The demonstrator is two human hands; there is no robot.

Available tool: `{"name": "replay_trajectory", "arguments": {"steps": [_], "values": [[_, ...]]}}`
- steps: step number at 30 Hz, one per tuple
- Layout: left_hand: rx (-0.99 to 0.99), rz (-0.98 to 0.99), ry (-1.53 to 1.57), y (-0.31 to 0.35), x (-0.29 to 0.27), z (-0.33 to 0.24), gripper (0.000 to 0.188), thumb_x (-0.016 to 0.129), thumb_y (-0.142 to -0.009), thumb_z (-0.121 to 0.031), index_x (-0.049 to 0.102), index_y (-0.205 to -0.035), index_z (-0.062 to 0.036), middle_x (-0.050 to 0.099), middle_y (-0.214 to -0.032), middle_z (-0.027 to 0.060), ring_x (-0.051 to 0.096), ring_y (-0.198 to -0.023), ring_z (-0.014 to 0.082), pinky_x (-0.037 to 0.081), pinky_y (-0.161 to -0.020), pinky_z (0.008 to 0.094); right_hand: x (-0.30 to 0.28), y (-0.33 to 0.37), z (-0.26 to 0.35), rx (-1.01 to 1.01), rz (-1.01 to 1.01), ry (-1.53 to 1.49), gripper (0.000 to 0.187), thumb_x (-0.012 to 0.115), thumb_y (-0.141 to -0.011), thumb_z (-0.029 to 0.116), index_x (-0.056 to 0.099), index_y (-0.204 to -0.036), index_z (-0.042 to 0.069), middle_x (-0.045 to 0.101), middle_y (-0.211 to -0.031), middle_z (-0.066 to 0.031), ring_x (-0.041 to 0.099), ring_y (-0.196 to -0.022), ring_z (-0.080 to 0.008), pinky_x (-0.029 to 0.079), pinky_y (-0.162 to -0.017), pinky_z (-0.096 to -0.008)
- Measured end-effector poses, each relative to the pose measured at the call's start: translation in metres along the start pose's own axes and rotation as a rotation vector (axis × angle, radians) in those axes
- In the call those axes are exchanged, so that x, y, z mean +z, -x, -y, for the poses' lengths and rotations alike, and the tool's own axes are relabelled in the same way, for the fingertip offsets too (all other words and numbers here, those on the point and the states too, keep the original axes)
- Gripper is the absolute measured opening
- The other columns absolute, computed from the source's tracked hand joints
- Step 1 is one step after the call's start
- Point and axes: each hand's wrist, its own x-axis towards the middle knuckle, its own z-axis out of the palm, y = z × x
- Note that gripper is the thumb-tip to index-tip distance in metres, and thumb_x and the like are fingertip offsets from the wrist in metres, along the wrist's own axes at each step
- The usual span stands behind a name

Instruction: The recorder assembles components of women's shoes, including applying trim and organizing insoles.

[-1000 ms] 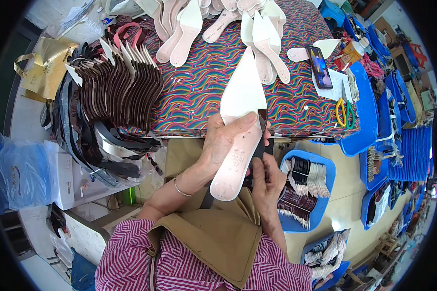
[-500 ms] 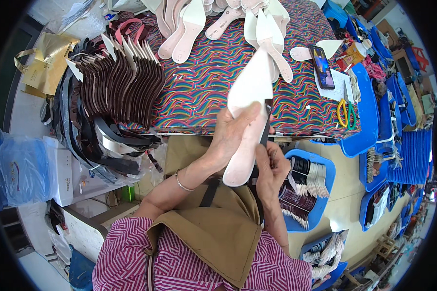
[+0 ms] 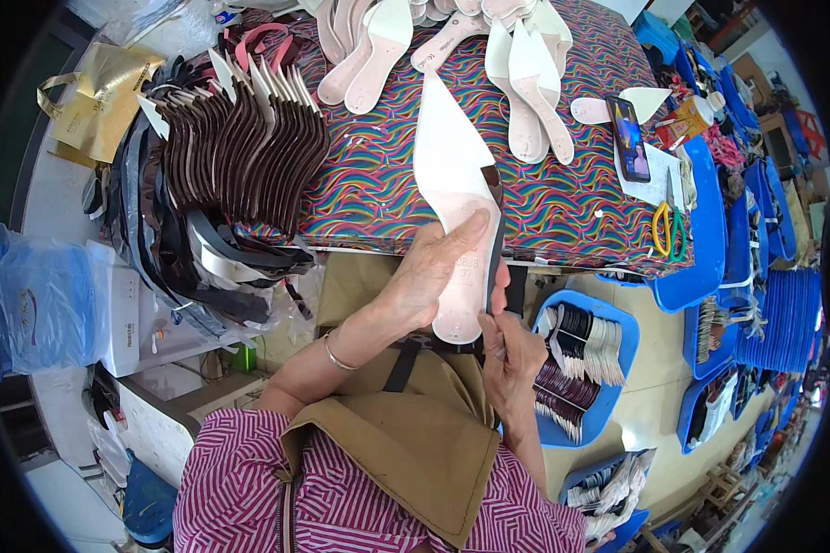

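My left hand (image 3: pixel 424 276) grips a pointed shoe insole (image 3: pixel 449 157), white at the toe and pale pink toward the heel, thumb pressed on its face. The insole is held before the table's front edge, toe pointing away from me. A dark glossy strip (image 3: pixel 496 221) runs along its right edge from mid-length toward the heel. Next to the heel, my right hand (image 3: pixel 513 355) is closed with thumb and fingers pinched together at the strip's lower part; the fingertips partly hide what they hold.
On the patterned tablecloth (image 3: pixel 378 184) stand a row of dark-edged insoles (image 3: pixel 244 152), loose pale insoles (image 3: pixel 535 101), a phone (image 3: pixel 629 138) and scissors (image 3: pixel 662 230). Dark strips (image 3: pixel 157 230) hang at the left. A blue bin (image 3: pixel 629 341) of insoles sits below right.
The insole has turned so its toe points further left. My right hand has moved down the edge to the heel. The left hand keeps its hold.
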Motion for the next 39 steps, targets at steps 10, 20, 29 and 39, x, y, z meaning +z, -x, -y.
{"name": "replay_trajectory", "arguments": {"steps": [10,20,29,39], "values": [[-0.051,0.274,0.005,0.015,-0.002,0.018,0.009,0.063,-0.093,-0.005,0.055,-0.093,-0.0014,0.051,-0.063,0.0044,0.045,-0.048,0.0101,0.039,-0.044,0.0269,-0.013,-0.075,-0.008,0.387,0.072,-0.774,0.008,0.063,-0.090,0.003,0.066,-0.095,-0.002,0.062,-0.080,-0.0006,0.054,-0.069,-0.0068,0.042,-0.062,-0.0214],[0.210,0.248,-0.225,0.013,-0.018,0.018,0.013,0.063,-0.093,-0.009,0.059,-0.100,0.0014,0.066,-0.074,0.0124,0.057,-0.051,0.0132,0.045,-0.045,0.0263,-0.007,-0.077,-0.015,0.063,0.081,-0.379,0.010,0.070,-0.080,-0.003,0.065,-0.089,-0.002,0.058,-0.072,-0.0056,0.055,-0.063,-0.0124,0.042,-0.056,-0.0269],[0.051,0.265,-0.232,0.024,-0.023,0.006,0.013,0.064,-0.091,-0.009,0.058,-0.096,0.0015,0.063,-0.062,0.0108,0.060,-0.049,0.0158,0.047,-0.046,0.0281,0.002,-0.105,-0.015,-0.072,0.205,-0.199,0.013,0.072,-0.082,0.009,0.067,-0.083,-0.002,0.054,-0.063,-0.0085,0.053,-0.056,-0.0191,0.040,-0.052,-0.0302],[0.127,0.224,-0.248,0.027,-0.040,-0.013,0.016,0.065,-0.090,-0.010,0.057,-0.098,-0.0001,0.062,-0.061,0.0095,0.059,-0.046,0.0153,0.046,-0.044,0.0268,0.008,-0.114,0.003,-0.063,0.238,-0.345,0.011,0.066,-0.082,0.001,0.064,-0.092,-0.002,0.057,-0.068,-0.0049,0.061,-0.063,-0.0109,0.046,-0.054,-0.0257]]}}
